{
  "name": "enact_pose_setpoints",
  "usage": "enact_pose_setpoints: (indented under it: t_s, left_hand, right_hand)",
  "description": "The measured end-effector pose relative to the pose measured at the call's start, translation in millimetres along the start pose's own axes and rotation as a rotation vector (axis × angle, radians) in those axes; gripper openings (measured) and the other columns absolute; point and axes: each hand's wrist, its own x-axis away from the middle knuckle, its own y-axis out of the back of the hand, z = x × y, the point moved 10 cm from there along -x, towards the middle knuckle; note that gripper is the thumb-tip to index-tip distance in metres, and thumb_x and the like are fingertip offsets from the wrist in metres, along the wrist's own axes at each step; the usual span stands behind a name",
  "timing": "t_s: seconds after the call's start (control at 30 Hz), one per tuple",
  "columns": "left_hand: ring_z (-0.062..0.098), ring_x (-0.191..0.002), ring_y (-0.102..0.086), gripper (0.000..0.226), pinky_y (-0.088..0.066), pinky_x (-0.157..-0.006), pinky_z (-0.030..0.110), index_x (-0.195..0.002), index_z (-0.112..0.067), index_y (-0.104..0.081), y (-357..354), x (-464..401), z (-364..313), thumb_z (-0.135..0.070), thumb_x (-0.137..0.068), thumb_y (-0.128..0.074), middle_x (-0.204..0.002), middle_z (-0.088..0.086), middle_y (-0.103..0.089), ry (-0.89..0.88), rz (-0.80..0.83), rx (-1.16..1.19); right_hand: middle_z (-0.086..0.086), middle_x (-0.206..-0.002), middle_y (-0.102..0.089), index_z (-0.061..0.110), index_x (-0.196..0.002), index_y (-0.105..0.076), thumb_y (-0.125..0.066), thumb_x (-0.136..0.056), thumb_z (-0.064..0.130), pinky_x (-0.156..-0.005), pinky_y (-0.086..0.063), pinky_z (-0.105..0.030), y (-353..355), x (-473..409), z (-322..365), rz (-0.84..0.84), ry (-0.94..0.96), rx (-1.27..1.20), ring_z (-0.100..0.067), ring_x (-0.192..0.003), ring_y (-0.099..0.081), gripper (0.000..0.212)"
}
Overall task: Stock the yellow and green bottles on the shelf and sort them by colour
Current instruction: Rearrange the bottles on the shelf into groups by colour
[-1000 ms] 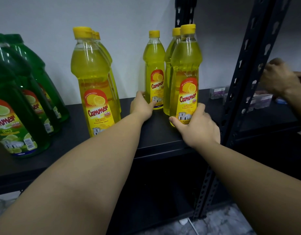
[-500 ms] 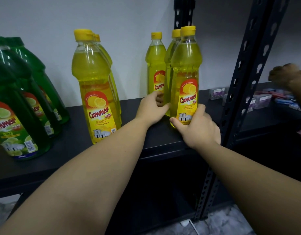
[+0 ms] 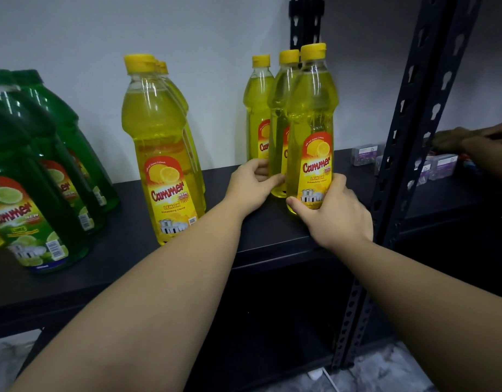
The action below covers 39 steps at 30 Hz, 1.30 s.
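— Where do the small bottles stand from the hands?

— Right in them. The right hand [image 3: 336, 215] is curled round the base of the nearest slim clear-plastic bottle of yellow lemon liquid [image 3: 310, 131], which stands upright near the front edge of the black metal shelf [image 3: 125, 258]. The left hand [image 3: 251, 188] has its fingers bent round the foot of the second slim yellow bottle [image 3: 278, 114] just behind it – thumb against the side. A third slim yellow bottle [image 3: 258, 100] stands further back by the wall, to the left.

— And the rest?

— The large yellow bottles [image 3: 159, 148] stand in a file to the left, well apart from this trio; the large green lime bottles [image 3: 37, 199] are at the far left.

— So what does the next move depend on?

— On the file, I judge. All three long axes are vertical, and the row slants back and leftward. Each hand already has the bottle nearest to it, so sliding them straight seems the natural step.
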Motion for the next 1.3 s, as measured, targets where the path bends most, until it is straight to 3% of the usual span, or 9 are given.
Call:
enact_pose_setpoints:
  t_s: [0.1,0.17,0.3,0.7,0.83,0.9,0.97,1.13,1.3]
  left_hand:
    - [0.015,-0.107,-0.068,0.050,-0.054,-0.089,0.030,-0.134,-0.020,-0.059,23,-1,11,-0.031,-0.088,-0.077,-0.115,-0.004,-0.069,0.117,-0.190,0.133]
    - [0.018,-0.115,-0.063,0.053,-0.050,-0.090,0.029,-0.139,-0.020,-0.053,33,-2,19,-0.030,-0.091,-0.075,-0.126,0.001,-0.065,0.173,-0.289,0.142]
    - [0.027,-0.139,-0.051,0.074,-0.048,-0.110,0.046,-0.156,-0.024,-0.038,20,-10,22,-0.040,-0.093,-0.074,-0.153,0.005,-0.052,0.190,-0.202,-0.030]
    - [0.030,-0.133,-0.056,0.054,-0.048,-0.102,0.041,-0.152,-0.022,-0.042,14,-12,10,-0.031,-0.103,-0.062,-0.146,0.006,-0.058,0.176,-0.144,-0.239]
    - [0.027,-0.129,-0.057,0.057,-0.051,-0.100,0.037,-0.146,-0.018,-0.045,26,-4,15,-0.029,-0.097,-0.071,-0.142,0.010,-0.056,0.194,-0.262,-0.149]
    - [0.021,-0.115,-0.062,0.043,-0.050,-0.090,0.029,-0.128,-0.019,-0.053,34,3,7,-0.029,-0.092,-0.074,-0.128,0.006,-0.060,0.128,-0.333,-0.108]
    - [0.015,-0.104,-0.064,0.037,-0.051,-0.085,0.027,-0.121,-0.019,-0.057,31,7,-1,-0.030,-0.089,-0.074,-0.116,0.000,-0.064,0.077,-0.299,-0.054]
    - [0.004,-0.098,-0.064,0.057,-0.055,-0.087,0.024,-0.138,-0.016,-0.056,-1,7,-14,-0.025,-0.088,-0.079,-0.113,-0.008,-0.063,0.013,-0.021,0.042]
    - [0.014,-0.109,-0.069,0.057,-0.059,-0.087,0.026,-0.137,-0.015,-0.058,-2,8,-14,-0.027,-0.087,-0.083,-0.120,-0.002,-0.068,-0.012,0.023,0.061]
  right_hand:
    - [-0.003,-0.114,-0.060,0.021,-0.127,-0.037,-0.058,-0.079,0.085,-0.082,-0.053,-0.042,-1,0,0,0.006,0.008,-0.003,-0.027,-0.105,-0.063,0.083]
    - [-0.002,-0.113,-0.060,0.022,-0.127,-0.037,-0.057,-0.078,0.086,-0.081,-0.054,-0.041,-1,0,0,0.005,0.008,0.002,-0.026,-0.104,-0.063,0.083]
    - [-0.002,-0.115,-0.060,0.021,-0.128,-0.036,-0.056,-0.079,0.086,-0.080,-0.053,-0.040,-2,-1,-1,0.007,0.006,0.014,-0.025,-0.105,-0.062,0.084]
    - [-0.002,-0.112,-0.059,0.023,-0.126,-0.035,-0.055,-0.077,0.088,-0.083,-0.057,-0.045,-3,-1,-1,0.017,-0.006,0.015,-0.026,-0.103,-0.063,0.084]
    - [-0.002,-0.114,-0.060,0.022,-0.127,-0.035,-0.055,-0.077,0.088,-0.083,-0.056,-0.045,-2,-1,-1,0.014,-0.008,0.011,-0.026,-0.103,-0.063,0.085]
    - [-0.003,-0.114,-0.060,0.022,-0.128,-0.035,-0.056,-0.077,0.088,-0.083,-0.056,-0.045,-2,-1,-1,0.010,-0.005,0.009,-0.027,-0.103,-0.063,0.086]
    - [-0.003,-0.114,-0.060,0.022,-0.128,-0.036,-0.056,-0.078,0.087,-0.083,-0.055,-0.044,-2,-1,-1,0.009,-0.003,0.008,-0.027,-0.104,-0.063,0.085]
    - [-0.005,-0.114,-0.061,0.020,-0.127,-0.036,-0.057,-0.079,0.086,-0.084,-0.054,-0.043,0,1,0,0.001,0.006,0.008,-0.028,-0.104,-0.063,0.084]
    - [-0.006,-0.116,-0.062,0.019,-0.129,-0.037,-0.058,-0.079,0.085,-0.086,-0.052,-0.043,0,0,1,-0.006,0.017,0.010,-0.029,-0.107,-0.062,0.085]
